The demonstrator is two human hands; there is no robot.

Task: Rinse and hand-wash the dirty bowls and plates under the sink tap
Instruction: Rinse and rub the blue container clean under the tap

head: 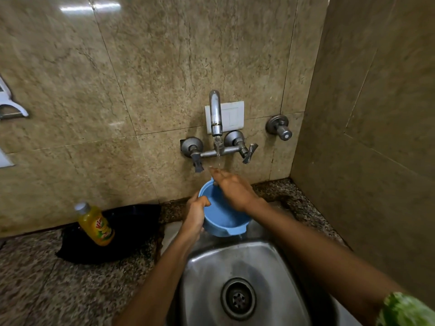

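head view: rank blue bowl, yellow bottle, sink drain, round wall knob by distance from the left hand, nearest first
1. blue bowl: gripped by the left hand at its rim.
2. sink drain: below, to the right, in the basin.
3. yellow bottle: on the counter to the left; close to the drain's rank.
4. round wall knob: up right on the tiles.

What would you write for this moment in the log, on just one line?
step: rinsing | left hand: grips blue bowl rim | right hand: open, over bowl | tap: running | sink: below bowl
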